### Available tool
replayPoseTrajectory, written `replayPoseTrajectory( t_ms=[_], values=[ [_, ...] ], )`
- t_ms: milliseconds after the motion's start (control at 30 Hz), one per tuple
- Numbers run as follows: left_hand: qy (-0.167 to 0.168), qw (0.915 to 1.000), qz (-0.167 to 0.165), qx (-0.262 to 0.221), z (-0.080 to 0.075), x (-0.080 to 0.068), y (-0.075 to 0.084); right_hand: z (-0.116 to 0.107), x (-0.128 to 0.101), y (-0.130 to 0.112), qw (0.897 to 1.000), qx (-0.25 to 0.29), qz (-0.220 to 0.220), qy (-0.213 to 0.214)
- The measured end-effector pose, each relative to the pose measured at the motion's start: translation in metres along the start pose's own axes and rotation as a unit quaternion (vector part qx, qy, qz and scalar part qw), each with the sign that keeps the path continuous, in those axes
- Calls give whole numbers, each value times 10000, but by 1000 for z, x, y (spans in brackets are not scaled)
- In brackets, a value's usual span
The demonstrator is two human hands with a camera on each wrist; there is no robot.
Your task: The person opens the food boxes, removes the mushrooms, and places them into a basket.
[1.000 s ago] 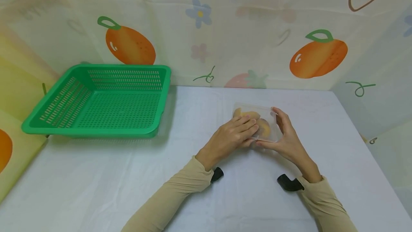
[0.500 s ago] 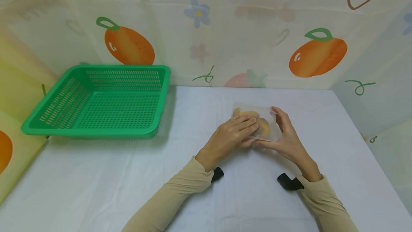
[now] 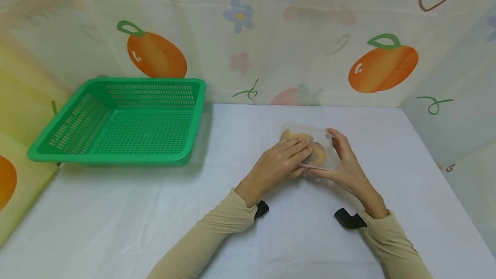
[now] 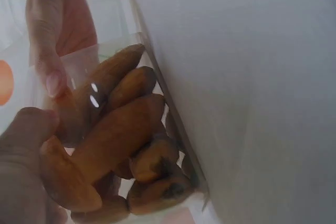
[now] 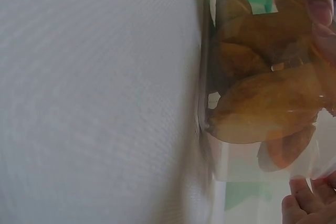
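Note:
A clear plastic container stands on the table, holding several elongated yellow-brown pieces, some with dark tips. Their exact kind is unclear. My right hand grips its right side, thumb along the near wall and fingers round the far right corner. Over the near left corner lies my left hand, its fingers across the top above the pieces and its thumb at the near wall. In the left wrist view, both thumbs show close together at that wall. Whether a lid covers the container, I cannot tell.
A green perforated plastic basket stands at the back left. White cloth covers the table, and a fruit-print curtain hangs behind it. A black curved piece is attached at the right sleeve, another at the left.

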State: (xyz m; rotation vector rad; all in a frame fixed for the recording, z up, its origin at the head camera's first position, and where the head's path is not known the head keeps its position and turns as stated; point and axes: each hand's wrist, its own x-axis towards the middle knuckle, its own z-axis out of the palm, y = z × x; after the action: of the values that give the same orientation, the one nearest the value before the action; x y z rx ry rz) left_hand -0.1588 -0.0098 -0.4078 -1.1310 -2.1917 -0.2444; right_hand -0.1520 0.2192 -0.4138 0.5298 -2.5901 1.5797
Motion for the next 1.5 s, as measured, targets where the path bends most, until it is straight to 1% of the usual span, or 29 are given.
replayPoseTrajectory(
  t_ms=[133,333,467,633,700,800,933,1033,1100,1300,1400,1500],
  values=[
    [-44,9997,10,221,3,0,2,0,0,-1,10000,-64,23,-1],
    [22,9991,83,423,3,0,3,1,1,-2,10000,-95,-9,-2],
    [76,9989,151,447,2,0,2,1,1,-2,9999,-104,-14,9],
    [226,9997,36,98,-5,5,1,2,1,-3,9999,-98,55,-58],
    [197,9998,-35,-80,-7,6,1,2,1,-3,9999,-104,61,-75],
    [112,9997,-62,-219,-8,5,0,2,1,-2,9999,-147,3,-60],
    [63,9994,-33,-327,-9,5,-2,2,0,-1,9998,-171,-85,-44],
    [85,9990,4,-434,-9,6,-5,2,-1,-1,9998,-169,-115,-42],
    [143,9982,6,-585,-10,7,-7,2,-1,-1,9998,-167,-109,-35],
    [472,9944,-92,-945,-15,9,-14,2,-1,-3,9999,-138,8,-30],
    [567,9920,-248,-1102,-18,9,-18,2,-2,-4,9996,-231,170,-56],
    [649,9879,-506,-1316,-21,8,-22,2,-2,-5,9990,-266,348,-85]
  ],
)
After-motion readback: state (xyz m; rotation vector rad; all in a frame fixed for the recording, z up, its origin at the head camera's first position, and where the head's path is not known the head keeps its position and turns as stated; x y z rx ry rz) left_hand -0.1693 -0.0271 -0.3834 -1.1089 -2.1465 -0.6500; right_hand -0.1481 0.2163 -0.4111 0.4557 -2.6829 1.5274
